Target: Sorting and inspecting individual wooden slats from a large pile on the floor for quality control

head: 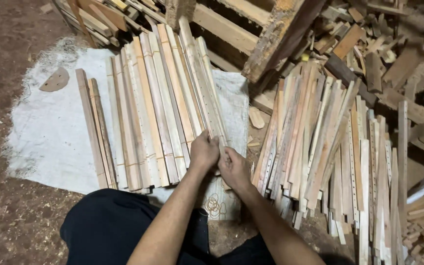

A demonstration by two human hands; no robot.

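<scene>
Both hands meet at the near end of one slat bundle, at the right edge of the sorted row on the white sack. Left hand is closed around the bundle's end from the left. Right hand is curled on it just beside, from the right and slightly nearer the body; the two hands touch or nearly so. Bundle's long axis runs away from the person, tilting a bit left at the far end, so the rest of it lies straight ahead of the hands. Neither hand is clearly nearer; both are on the same end. Rubber bands lie on the sack just below the hands. Loose slat heap fans out to the right, close to the right forearm. Wood scraps pile up behind. Dirt floor surrounds the sack.
</scene>
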